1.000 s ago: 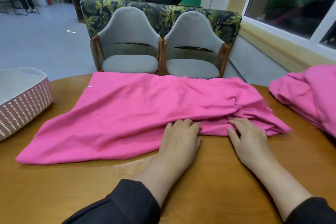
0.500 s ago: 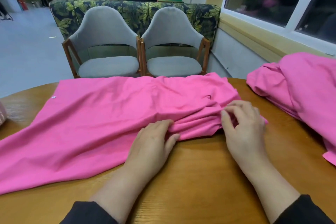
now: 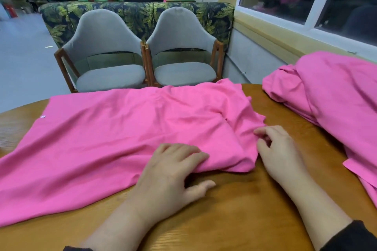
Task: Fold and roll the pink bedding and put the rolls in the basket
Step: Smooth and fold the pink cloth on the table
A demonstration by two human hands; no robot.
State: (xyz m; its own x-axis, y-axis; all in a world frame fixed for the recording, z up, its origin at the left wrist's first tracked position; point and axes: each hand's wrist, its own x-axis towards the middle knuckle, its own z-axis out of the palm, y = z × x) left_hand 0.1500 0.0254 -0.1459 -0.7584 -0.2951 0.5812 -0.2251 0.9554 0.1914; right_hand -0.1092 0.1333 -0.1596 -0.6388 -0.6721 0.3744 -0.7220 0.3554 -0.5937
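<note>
Table [image 3: 234, 210]: round, wood. Sheet [image 3: 122, 138]: pink, spread flat across it, rumpled at its right end; small white button near far left edge. Heap [image 3: 336, 98]: more pink bedding, right side, apart from the sheet. Left hand [image 3: 171, 171]: fingers curled over the sheet's near edge, pinching a fold; thumb on bare wood. Right hand [image 3: 279, 153]: fingers bent, tips gripping the bunched right corner. No legible writing.
</note>
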